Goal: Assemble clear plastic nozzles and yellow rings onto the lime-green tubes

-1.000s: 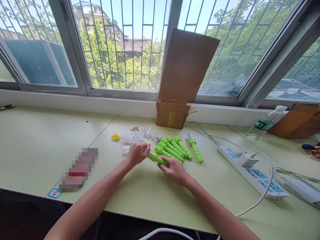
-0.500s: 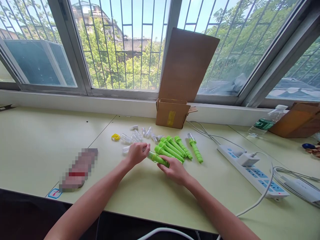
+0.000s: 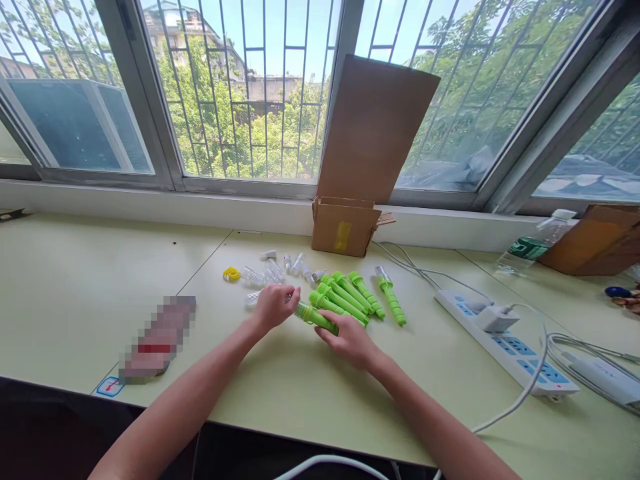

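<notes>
Between my hands is a green plastic tube [image 3: 320, 321] with a clear, threaded-looking end at its upper left. My left hand [image 3: 274, 307] is closed round that clear plastic cap, mostly hidden by the fingers. My right hand [image 3: 346, 339] grips the lower part of the green body, thumb and fingers on either side. Just beyond lie several green tubes [image 3: 345, 295] with threaded tops, side by side. Apart from them, to the right, rests a green tube with a clear top [image 3: 391, 297]. Several clear plastic caps [image 3: 273, 272] are scattered behind my left hand, near some yellow rings [image 3: 231, 274].
An upright cardboard box [image 3: 345, 227] stands against the window sill. On the right are a white power strip [image 3: 505, 343] with a charger and cables, a water bottle [image 3: 535, 243] and another carton [image 3: 593, 240]. A blurred-out flat object [image 3: 159, 340] lies left on the table [image 3: 280, 400].
</notes>
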Demonstrator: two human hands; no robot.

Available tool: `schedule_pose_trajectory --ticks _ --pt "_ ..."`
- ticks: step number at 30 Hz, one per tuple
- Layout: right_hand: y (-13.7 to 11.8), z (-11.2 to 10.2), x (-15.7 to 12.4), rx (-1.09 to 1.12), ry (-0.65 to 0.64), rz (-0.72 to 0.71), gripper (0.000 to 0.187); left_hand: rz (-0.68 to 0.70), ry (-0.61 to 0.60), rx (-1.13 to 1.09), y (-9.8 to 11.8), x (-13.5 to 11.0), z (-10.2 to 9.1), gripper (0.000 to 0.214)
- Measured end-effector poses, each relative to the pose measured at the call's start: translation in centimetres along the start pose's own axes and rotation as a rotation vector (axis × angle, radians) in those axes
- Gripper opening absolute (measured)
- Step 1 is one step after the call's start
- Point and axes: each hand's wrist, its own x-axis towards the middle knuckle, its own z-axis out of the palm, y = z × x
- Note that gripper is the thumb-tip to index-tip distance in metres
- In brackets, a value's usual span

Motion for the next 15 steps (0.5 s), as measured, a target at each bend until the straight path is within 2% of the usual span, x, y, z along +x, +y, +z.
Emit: schedule_pose_trajectory --ticks 15 --pt "-0.12 -0.15 -0.09 0.011 0.003 -0.010 0.036 -0.007 -0.001 0.021 -0.04 0.03 0.15 0.046"
